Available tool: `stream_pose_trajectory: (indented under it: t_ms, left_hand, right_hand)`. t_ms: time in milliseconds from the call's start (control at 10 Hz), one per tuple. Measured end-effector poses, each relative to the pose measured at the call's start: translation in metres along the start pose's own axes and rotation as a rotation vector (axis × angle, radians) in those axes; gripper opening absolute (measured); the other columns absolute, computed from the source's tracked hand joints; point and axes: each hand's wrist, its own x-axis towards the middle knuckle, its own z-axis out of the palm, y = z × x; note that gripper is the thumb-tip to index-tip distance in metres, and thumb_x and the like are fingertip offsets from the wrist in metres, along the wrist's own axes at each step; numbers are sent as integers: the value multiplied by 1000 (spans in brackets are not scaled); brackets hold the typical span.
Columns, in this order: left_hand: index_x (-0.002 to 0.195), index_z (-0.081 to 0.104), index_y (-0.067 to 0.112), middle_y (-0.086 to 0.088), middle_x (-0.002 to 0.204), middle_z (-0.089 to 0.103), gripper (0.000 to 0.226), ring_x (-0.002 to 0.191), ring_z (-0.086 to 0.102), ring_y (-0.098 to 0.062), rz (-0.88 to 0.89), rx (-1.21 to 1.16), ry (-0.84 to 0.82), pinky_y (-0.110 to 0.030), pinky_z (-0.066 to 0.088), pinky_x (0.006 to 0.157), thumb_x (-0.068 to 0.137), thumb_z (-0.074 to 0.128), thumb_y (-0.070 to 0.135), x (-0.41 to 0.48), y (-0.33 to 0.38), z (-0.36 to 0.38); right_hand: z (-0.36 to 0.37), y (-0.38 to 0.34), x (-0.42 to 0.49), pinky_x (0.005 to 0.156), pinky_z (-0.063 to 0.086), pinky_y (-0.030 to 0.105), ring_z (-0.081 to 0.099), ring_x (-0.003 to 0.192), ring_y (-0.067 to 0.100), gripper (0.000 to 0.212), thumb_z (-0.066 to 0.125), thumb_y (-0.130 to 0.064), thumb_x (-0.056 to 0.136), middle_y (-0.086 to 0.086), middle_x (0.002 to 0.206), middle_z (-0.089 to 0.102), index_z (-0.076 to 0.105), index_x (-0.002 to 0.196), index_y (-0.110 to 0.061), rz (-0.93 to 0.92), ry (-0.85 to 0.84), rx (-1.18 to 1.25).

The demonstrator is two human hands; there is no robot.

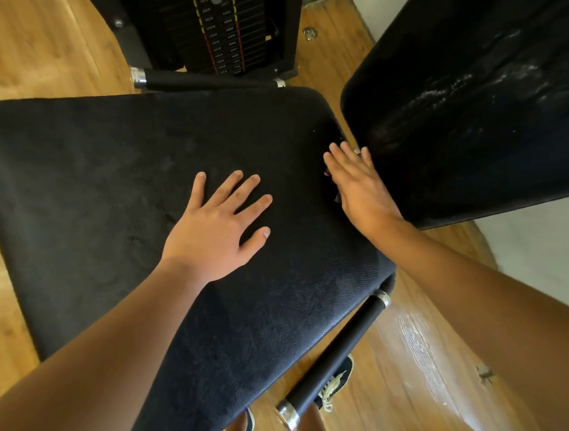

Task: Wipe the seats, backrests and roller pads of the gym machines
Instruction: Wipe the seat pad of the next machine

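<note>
A wide black padded seat [108,182] fills the middle of the head view. My left hand [215,228] lies flat on it with fingers spread. My right hand [359,184] has straight fingers at the seat's right edge, in the gap beside the black backrest [472,95]. The backrest shows wet, shiny streaks on its surface. No cloth is visible in either hand; something small and dark sits under my right palm, too hidden to identify.
A black handle bar [339,351] with chrome ends juts out below the seat's near corner. Another handle bar [195,80] lies behind the seat. The weight stack [222,28] stands at the top. Wooden floor [426,357] surrounds the machine; my shoe [335,382] is below.
</note>
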Motion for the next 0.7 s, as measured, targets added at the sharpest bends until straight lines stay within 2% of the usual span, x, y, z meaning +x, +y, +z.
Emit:
stream_pose_trajectory:
  t_ms: [200,300,600,700]
  left_hand:
    - [152,49,28,-5,164,35,60,155,26,-28,1,-2,12,-66,15,122,104,27,58,0,1,0]
    - [152,48,28,-5,165,35,60,155,26,-28,3,-3,7,-66,15,122,104,27,58,0,1,0]
    - [153,45,30,-4,165,33,63,155,23,-28,0,-17,-8,-65,11,123,104,21,60,1,1,-3]
    - [153,47,29,-5,165,34,62,155,25,-29,3,-20,-2,-66,12,123,104,22,60,1,1,-3]
  right_hand:
    - [-5,2,30,123,-6,47,21,154,37,67,61,4,91,22,162,32,35,154,3,-59,-38,-85]
    - [-2,3,28,124,-8,46,20,155,35,65,59,4,94,20,163,31,35,155,1,-27,-25,-43]
    - [-2,8,-50,123,15,54,33,150,34,70,62,15,84,18,158,42,44,150,0,-83,33,-79]
    - [0,6,-30,123,13,55,32,150,37,67,61,16,86,20,158,42,44,150,2,-79,46,-87]
